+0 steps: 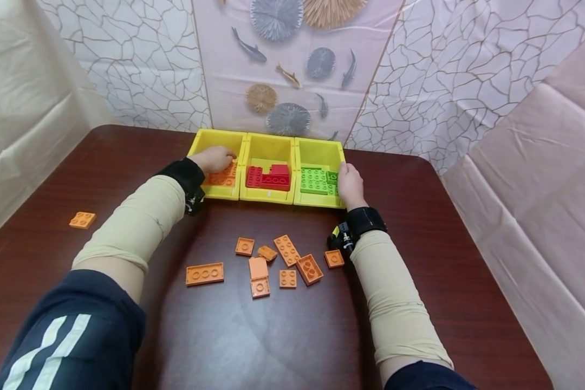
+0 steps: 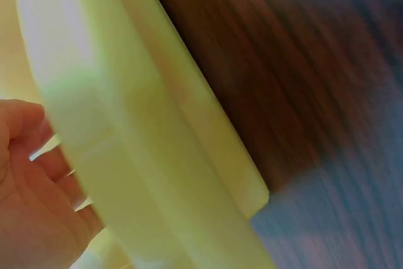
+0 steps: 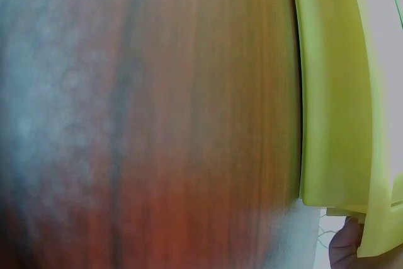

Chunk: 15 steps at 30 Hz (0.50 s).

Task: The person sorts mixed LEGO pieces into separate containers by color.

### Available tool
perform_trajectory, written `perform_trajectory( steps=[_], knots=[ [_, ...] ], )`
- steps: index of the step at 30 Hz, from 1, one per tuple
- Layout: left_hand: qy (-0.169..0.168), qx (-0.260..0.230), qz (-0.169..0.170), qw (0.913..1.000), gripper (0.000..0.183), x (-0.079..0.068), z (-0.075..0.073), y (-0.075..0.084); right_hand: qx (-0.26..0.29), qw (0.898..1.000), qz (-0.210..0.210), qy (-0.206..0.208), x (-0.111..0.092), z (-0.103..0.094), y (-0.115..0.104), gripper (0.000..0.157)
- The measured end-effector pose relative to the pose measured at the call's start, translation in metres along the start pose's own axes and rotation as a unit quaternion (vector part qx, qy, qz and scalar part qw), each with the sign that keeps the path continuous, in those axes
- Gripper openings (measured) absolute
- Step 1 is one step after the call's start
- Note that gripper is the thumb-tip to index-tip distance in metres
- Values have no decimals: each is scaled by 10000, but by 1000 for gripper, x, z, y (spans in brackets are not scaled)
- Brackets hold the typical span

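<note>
Three joined yellow bins (image 1: 270, 140) stand at the back of the table, holding orange bricks (image 1: 222, 176), red bricks (image 1: 275, 179) and green bricks (image 1: 314, 180) from left to right. My left hand (image 1: 214, 158) reaches into the left bin, above the orange bricks. In the left wrist view the bin's wall hides the fingertips of this hand (image 2: 34, 187), so whether they pinch a brick is unclear. At the far right, my right hand (image 1: 351, 184) grips the side wall of the green bricks' bin. Part of that hand (image 3: 346, 247) shows against the bin's outside (image 3: 334, 92).
Several loose orange bricks lie mid-table, among them a long one (image 1: 205, 274), an eight-stud one (image 1: 286, 250) and a small square one (image 1: 333, 259) near the right wrist. Another orange brick (image 1: 82, 220) lies far left. A patterned cloth (image 1: 292, 65) hangs behind the table.
</note>
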<state>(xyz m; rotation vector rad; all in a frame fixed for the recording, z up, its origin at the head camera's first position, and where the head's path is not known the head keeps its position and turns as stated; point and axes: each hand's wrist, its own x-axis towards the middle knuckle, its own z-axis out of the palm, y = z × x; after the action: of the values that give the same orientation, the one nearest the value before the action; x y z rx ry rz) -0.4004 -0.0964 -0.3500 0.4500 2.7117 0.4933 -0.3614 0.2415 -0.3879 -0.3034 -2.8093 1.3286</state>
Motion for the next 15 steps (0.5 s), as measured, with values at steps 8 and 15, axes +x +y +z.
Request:
perform_trajectory(
  steps=[8, 15],
  knots=[
    [460, -15, 487, 9977, 38, -38, -4, 3, -4, 10000, 63, 13, 2, 1, -1, 55],
    [696, -46, 547, 9961, 35, -72, -5, 0, 17, 9999, 118, 5, 1, 2, -3, 54]
  ],
)
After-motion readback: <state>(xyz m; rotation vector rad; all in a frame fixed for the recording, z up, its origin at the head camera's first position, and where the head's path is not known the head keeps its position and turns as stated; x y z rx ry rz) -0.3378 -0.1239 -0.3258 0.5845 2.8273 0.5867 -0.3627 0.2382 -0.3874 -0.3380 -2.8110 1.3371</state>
